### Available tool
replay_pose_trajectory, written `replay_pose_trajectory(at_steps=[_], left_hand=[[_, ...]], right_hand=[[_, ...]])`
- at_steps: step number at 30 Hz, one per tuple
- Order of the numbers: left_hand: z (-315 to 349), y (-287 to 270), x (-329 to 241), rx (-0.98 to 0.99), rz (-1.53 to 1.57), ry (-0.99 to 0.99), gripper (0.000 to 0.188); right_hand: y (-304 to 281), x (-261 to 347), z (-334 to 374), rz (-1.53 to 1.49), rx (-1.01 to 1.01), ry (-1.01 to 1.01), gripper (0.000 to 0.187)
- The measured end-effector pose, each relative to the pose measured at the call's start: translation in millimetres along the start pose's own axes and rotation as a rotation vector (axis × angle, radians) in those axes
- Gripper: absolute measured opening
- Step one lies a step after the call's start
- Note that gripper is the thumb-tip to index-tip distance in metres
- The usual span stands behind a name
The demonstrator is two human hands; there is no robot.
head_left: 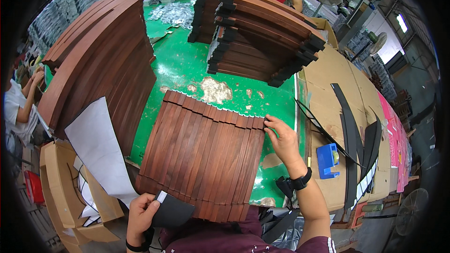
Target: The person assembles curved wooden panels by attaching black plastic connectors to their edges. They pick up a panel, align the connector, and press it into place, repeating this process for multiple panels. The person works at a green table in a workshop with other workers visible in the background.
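A row of reddish-brown wooden slats [206, 154] lies side by side on the green tabletop [183, 75], right in front of me. At its far right corner, my right hand [283, 143] has thumb and forefinger closed around a small black pad [266, 122] against the end of the last slat. Low at the left, my left hand [142, 213] grips a black foam sheet [173, 211] with a white edge, beside the slats' near left corner. A large white sheet [101, 152] extends up and left from that hand; whether the two are joined is hidden.
Tall stacks of wooden slats stand at the left [103, 61] and far side [267, 33]. On cardboard at the right lie a blue tape dispenser [327, 160] and black strips [349, 145]. A cardboard box [56, 197] sits lower left. Co-workers are at the far side and left.
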State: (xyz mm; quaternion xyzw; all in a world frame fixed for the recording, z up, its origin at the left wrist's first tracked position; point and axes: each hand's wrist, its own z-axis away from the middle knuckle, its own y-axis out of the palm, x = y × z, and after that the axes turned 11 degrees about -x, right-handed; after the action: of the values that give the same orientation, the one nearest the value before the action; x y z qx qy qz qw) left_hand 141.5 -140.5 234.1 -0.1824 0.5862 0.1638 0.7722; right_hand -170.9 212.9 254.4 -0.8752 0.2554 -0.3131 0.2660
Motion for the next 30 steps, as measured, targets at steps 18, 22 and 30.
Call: replay_pose_trajectory(at_steps=[18,22,30], left_hand=[[0,-1,-1,-0.004,0.022,-0.054,0.018],[-1,-3,1,-0.006,-0.009,-0.042,0.018],[-1,-1,-3,-0.009,-0.012,-0.034,0.021]], right_hand=[[-1,1,-3,-0.016,0.006,-0.06,0.032],[-5,-7,-4,-0.058,0.056,-0.026,0.035],[-6,-9,-5,-0.17,0.074,0.062,0.034]])
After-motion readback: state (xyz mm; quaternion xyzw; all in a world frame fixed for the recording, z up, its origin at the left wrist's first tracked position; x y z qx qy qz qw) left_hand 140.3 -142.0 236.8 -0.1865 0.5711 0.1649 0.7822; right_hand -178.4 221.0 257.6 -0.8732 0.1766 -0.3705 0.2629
